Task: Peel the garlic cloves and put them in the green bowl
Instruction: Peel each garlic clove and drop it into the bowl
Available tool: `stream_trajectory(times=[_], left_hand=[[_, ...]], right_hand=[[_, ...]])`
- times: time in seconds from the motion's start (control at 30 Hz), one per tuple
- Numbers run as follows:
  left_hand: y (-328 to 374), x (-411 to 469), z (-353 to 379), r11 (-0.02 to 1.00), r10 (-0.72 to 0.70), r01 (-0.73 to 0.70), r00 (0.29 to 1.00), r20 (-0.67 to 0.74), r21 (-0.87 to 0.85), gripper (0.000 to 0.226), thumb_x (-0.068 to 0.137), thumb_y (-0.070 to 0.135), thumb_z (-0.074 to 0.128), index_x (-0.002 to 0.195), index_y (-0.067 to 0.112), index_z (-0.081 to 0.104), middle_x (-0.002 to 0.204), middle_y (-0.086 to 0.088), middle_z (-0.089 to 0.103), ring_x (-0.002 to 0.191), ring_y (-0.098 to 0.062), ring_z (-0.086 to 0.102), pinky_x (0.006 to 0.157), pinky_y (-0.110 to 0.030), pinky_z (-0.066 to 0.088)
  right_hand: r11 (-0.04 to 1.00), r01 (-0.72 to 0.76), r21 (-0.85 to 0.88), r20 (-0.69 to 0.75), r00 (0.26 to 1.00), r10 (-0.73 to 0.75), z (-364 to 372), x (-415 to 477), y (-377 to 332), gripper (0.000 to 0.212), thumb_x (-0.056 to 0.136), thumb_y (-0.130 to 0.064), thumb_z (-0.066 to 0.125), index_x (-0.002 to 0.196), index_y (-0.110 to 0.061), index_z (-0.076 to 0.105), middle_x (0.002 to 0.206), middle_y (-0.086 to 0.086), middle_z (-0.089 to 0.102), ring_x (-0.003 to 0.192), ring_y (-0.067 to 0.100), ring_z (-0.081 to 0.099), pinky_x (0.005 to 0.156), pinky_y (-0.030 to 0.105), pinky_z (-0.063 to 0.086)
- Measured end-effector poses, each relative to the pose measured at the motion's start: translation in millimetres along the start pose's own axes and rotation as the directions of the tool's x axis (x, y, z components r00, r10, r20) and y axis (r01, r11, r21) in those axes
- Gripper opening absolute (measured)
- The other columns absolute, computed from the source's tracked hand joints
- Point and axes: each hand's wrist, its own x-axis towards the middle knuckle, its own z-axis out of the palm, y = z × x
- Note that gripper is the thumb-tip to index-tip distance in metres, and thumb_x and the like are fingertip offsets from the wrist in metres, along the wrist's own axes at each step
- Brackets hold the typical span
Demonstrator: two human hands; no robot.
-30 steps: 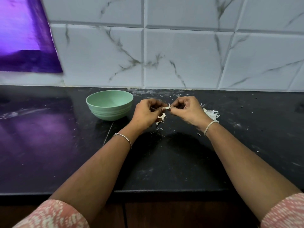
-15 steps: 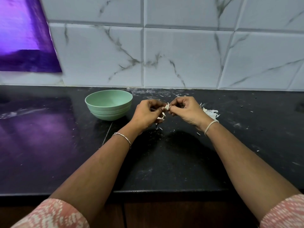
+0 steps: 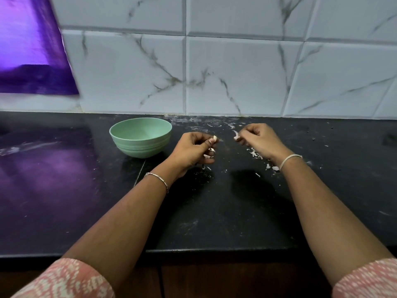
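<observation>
purple sheet [image 3: 32, 61] cut at left; sleeves [image 3: 64, 280] cropped below — garlic clove [image 3: 214, 138] half-hidden by fingers [image 3: 206, 145]

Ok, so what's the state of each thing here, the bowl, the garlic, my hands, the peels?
Green bowl: upright, no cloves visible inside.
Left hand: curled, pinching the garlic clove at its fingertips.
Right hand: pinching a peel strip, apart from the left.
Peel scraps: scattered on the counter.
</observation>
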Motion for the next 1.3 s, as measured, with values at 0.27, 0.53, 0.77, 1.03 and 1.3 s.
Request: stream_trajectory(times=[0.27,0.53,0.77,1.03,1.3], left_hand=[[2.8,-3.2,0.6,0.999,-0.040,0.040,0.999,0.007,-0.020,0.012,0.098,0.017,0.057,0.093,0.010,0.066,0.087,-0.007,0.061,0.068,-0.011,0.057,0.055,-0.024,0.056],[4.7,-5.3,-0.1,1.000,-0.023,0.023,0.998,-0.056,-0.002,0.013,0.087,0.011,0.072,0.093,0.007,0.062,0.082,-0.010,0.061,0.060,-0.010,0.061,0.056,-0.026,0.058],[9.7,-8.9,0.6,0.994,0.093,-0.091,0.995,-0.039,0.052,0.009,0.088,0.002,0.068,0.091,0.009,0.064,0.076,-0.014,0.053,0.057,-0.009,0.058,0.054,-0.025,0.056],[28.7,-10.6,-21.8,0.821,0.468,-0.303,0.843,-0.266,0.484,0.011,0.090,0.010,0.065,0.091,0.020,0.069,0.074,0.002,0.059,0.063,-0.010,0.058,0.057,-0.026,0.053],[31.6,-18.0,-61.9,0.401,0.596,0.248,0.660,-0.457,0.882,0.024,0.093,0.030,0.049,0.105,0.025,0.069,0.107,-0.004,0.064,0.107,-0.030,0.053,0.088,-0.042,0.032]], right_hand=[[0.926,-0.094,-0.367,-0.236,0.972,0.004,-35.3,2.7,24.2,0.018,0.091,-0.033,0.061,0.079,-0.022,0.069,0.079,-0.002,0.068,0.083,0.022,0.063,0.074,0.033,0.048],[0.881,-0.193,-0.432,-0.285,0.956,0.070,-31.9,6.9,36.6,0.020,0.077,-0.018,0.076,0.063,-0.024,0.062,0.073,-0.008,0.064,0.082,0.019,0.065,0.070,0.028,0.048],[0.919,-0.115,-0.377,-0.295,0.956,-0.001,-25.1,4.2,28.4,0.021,0.083,-0.006,0.054,0.084,-0.024,0.064,0.084,-0.007,0.071,0.093,0.020,0.065,0.082,0.034,0.052],[0.916,0.088,-0.391,-0.078,0.989,-0.128,5.3,-1.9,12.0,0.008,0.089,-0.023,0.062,0.093,-0.026,0.067,0.088,-0.011,0.069,0.089,0.015,0.064,0.080,0.034,0.052],[0.865,0.336,-0.373,0.189,0.940,-0.284,42.1,-8.5,-5.4,0.018,0.095,-0.020,0.056,0.108,-0.021,0.068,0.106,-0.005,0.066,0.097,0.013,0.059,0.086,0.033,0.049]])
